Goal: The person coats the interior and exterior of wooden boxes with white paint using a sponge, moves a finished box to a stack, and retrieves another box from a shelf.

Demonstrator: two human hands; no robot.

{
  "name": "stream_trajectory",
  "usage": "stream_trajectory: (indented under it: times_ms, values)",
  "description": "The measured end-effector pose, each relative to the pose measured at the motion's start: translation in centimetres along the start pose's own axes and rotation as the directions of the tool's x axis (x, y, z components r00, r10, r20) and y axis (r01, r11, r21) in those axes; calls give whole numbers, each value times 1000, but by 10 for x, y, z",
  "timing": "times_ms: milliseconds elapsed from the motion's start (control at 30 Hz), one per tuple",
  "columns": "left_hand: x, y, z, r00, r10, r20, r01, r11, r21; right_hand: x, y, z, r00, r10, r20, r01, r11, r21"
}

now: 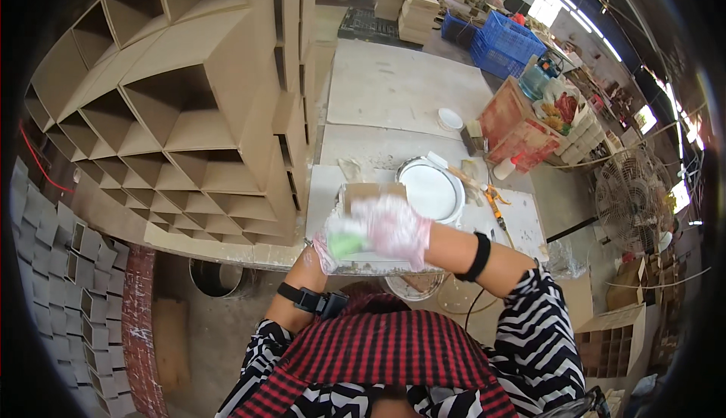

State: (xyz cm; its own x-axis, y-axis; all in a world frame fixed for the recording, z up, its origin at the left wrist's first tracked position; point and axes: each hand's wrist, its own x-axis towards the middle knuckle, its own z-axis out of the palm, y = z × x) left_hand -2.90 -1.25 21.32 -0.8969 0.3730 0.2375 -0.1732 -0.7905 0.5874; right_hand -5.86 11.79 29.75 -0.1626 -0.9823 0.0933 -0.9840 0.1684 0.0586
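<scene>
Both my hands wear pale gloves smeared with white and meet at the table's near edge. My right hand (395, 229) is blurred by motion, its fingers smeared, over a pale green piece (348, 242) whose kind I cannot make out. My left hand (324, 250) is mostly hidden on the left of that piece; its fingers do not show. Just beyond the hands sits a small brown cardboard piece (372, 191). Right of it stands a round tub of white liquid (429, 191), with a brush (448, 167) lying over its far rim.
Stacked cardboard boxes with compartments (181, 115) rise close on the left. An orange-handled tool (495, 200) and a white bottle (504, 168) lie right of the tub. Farther off are a small white dish (450, 119), a red-stained crate (514, 123), blue crates (505, 43) and a fan (634, 195).
</scene>
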Motion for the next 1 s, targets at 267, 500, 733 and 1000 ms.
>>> stream_trajectory:
  times_ms: [267,500,733,1000]
  values:
    - [-7,-18,-28,961,-57,-269,-4,975,-223,3,50,-42,758,650,-53,-547,678,491]
    - [-5,-9,-16,886,-39,-463,-75,971,-226,-14,39,-10,843,515,-157,-362,758,542]
    - [-5,-7,-15,975,-101,-196,47,963,-264,-20,9,-22,986,143,82,-140,989,-43]
    - [-10,-12,-33,996,50,69,-33,974,-226,-14,-1,-12,988,122,96,-119,992,-28]
